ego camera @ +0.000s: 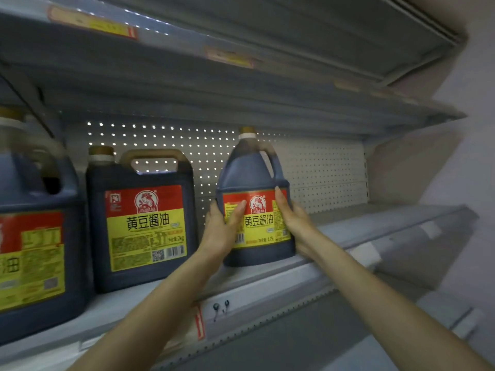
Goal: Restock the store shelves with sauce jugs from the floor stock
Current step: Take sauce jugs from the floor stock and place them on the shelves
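My left grip (221, 231), a bare hand, clasps the left side of a small sauce jug (254, 172), with one digit lying across the front of its label and the rest hidden behind the jug. My right grip (296, 223), also a bare hand, clasps the right side, one digit stretched up over the label's edge. Both bare forearms reach up from the bottom of the view.

The small sauce jug stands upright between the grips, dark liquid inside, a brown cap on top, a red and yellow label facing me. Its base is at the front part of the middle shelf (267, 287); I cannot tell whether its full weight rests there.

To the left, apart from it, a larger sauce jug (144, 231) with the same label stands on that shelf. Another large jug (34, 253) stands just beside it at the left edge, blurred. A white pegboard back panel (326, 170) rises behind them. A grey upper shelf (214, 89) hangs overhead, carrying blurred price tags (93, 22).
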A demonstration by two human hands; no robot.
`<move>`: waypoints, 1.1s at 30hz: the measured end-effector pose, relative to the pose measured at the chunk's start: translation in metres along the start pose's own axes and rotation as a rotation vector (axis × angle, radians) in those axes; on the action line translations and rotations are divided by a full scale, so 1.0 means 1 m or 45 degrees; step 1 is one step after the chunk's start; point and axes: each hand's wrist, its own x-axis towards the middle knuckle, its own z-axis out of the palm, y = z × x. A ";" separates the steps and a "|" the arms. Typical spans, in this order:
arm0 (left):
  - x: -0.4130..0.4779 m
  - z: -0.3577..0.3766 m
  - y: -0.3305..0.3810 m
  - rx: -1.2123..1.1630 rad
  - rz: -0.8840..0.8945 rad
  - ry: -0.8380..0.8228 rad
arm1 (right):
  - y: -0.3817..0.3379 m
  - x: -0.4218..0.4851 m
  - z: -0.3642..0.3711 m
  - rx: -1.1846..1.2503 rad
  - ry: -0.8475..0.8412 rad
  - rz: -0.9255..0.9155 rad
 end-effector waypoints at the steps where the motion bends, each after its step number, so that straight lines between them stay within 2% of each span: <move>1: -0.008 0.000 0.010 0.050 0.057 0.011 | -0.001 -0.002 -0.002 -0.018 -0.016 0.000; 5: -0.017 0.001 0.039 0.350 0.333 0.070 | -0.013 -0.011 -0.004 -0.217 -0.044 -0.037; 9: -0.003 0.005 0.071 0.635 0.535 0.186 | -0.018 -0.027 0.007 -0.484 0.088 -0.189; 14: 0.008 0.018 0.096 0.817 0.378 0.171 | -0.007 -0.052 0.019 -0.997 -0.033 -0.075; 16: 0.009 0.021 0.094 0.866 0.371 0.194 | -0.006 -0.050 0.020 -1.092 -0.024 -0.029; 20: 0.012 0.021 0.088 0.878 0.418 0.254 | -0.013 -0.046 0.024 -1.134 -0.006 0.057; 29: 0.012 0.022 0.086 0.872 0.432 0.223 | -0.027 -0.060 0.027 -1.148 0.007 0.139; 33: 0.003 0.013 0.085 0.914 0.499 0.179 | -0.033 -0.076 0.013 -1.292 0.028 0.133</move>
